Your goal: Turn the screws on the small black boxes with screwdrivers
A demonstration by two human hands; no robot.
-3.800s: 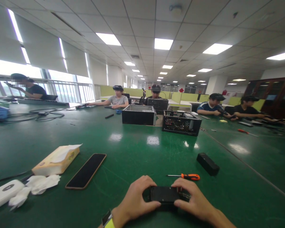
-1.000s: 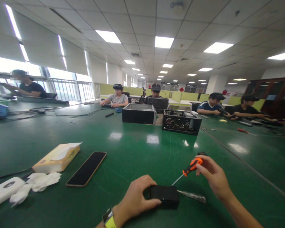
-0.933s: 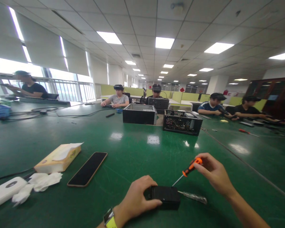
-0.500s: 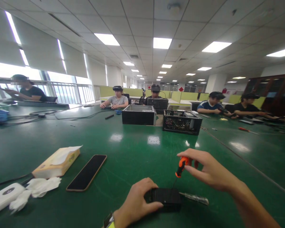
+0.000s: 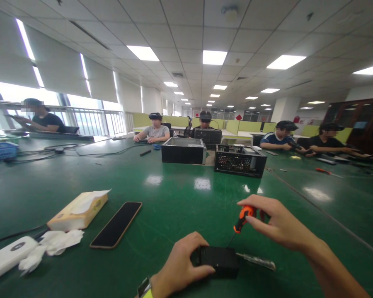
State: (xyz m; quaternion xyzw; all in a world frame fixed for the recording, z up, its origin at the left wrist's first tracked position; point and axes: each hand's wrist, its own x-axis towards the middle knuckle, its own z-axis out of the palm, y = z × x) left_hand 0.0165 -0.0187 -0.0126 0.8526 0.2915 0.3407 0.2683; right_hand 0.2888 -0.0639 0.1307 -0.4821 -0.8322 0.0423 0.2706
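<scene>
My left hand [image 5: 183, 263] grips the left end of a small black box [image 5: 221, 261] lying on the green table [image 5: 161, 207]. Pinched in the fingers of my right hand [image 5: 275, 219] is the handle of an orange and black screwdriver [image 5: 244, 218]. It leans to the right, and its thin shaft runs down to the far edge of the box's top. Whether the tip touches a screw is too small to tell. A second screwdriver with a clear handle [image 5: 261, 262] lies against the right side of the box.
A phone [image 5: 116, 225], a tissue pack [image 5: 77, 210], crumpled tissues [image 5: 60, 242] and a white device [image 5: 10, 256] lie at left. Two metal computer cases [image 5: 183, 152] [image 5: 240, 162] stand farther back. Several people sit around the table; cables and a blue basket [image 5: 1, 152] are at far left.
The orange screwdriver's handle has tilted farther to the right, with my right hand around it. The view has shifted slightly. My left hand keeps its hold on the box.
</scene>
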